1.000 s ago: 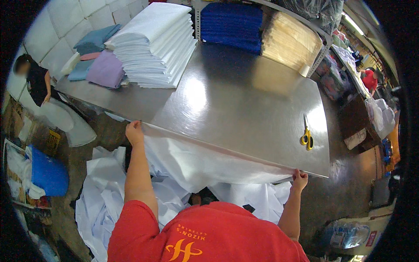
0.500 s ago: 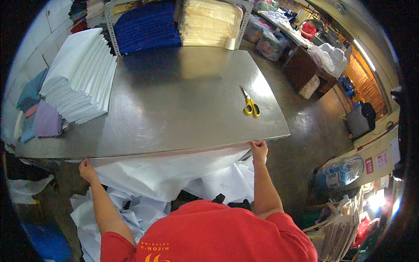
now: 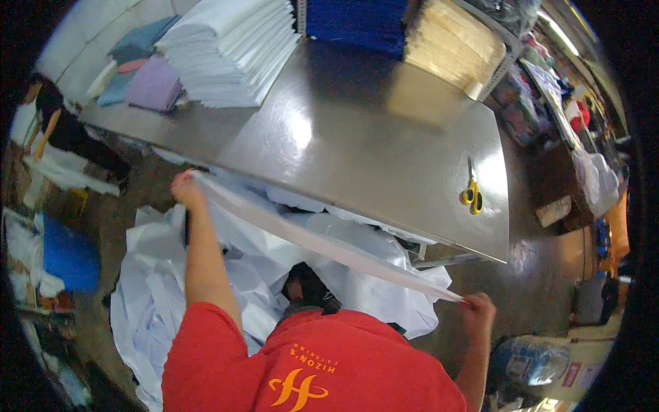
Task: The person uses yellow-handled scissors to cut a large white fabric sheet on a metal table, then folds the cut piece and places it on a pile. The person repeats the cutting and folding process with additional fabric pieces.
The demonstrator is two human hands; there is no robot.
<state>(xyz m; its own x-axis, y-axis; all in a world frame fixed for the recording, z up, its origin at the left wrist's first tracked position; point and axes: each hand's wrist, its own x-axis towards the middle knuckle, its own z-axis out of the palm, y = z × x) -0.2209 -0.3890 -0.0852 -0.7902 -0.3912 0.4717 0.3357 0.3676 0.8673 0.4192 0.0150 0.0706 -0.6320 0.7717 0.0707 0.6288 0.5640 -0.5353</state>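
Observation:
A white cloth (image 3: pixel 302 237) stretches slantwise between my hands, in front of the metal table's near edge. At its left end, my left hand (image 3: pixel 185 189) pinches a corner close to that edge. My right hand (image 3: pixel 477 309), slightly blurred, grips the other end lower down, off the table's near right corner. More loose white cloth (image 3: pixel 158 295) lies heaped below, around my legs. On the metal table (image 3: pixel 357 123), a pair of yellow-handled scissors (image 3: pixel 472 192) rests near the right edge. A tall stack of folded white cloths (image 3: pixel 226 55) stands at the far left.
Blue folded cloths (image 3: pixel 353 24) and a cream stack (image 3: pixel 449 44) fill the rack behind the table. A purple cloth (image 3: pixel 154 84) lies at the table's left. Another person (image 3: pixel 62 127) bends over white cloth at far left, near a blue container (image 3: pixel 72 254).
My right hand has pulled down and away from the table edge, and my left hand sits higher in view. The cloth now hangs slantwise. My view has turned, bringing a person into sight at left.

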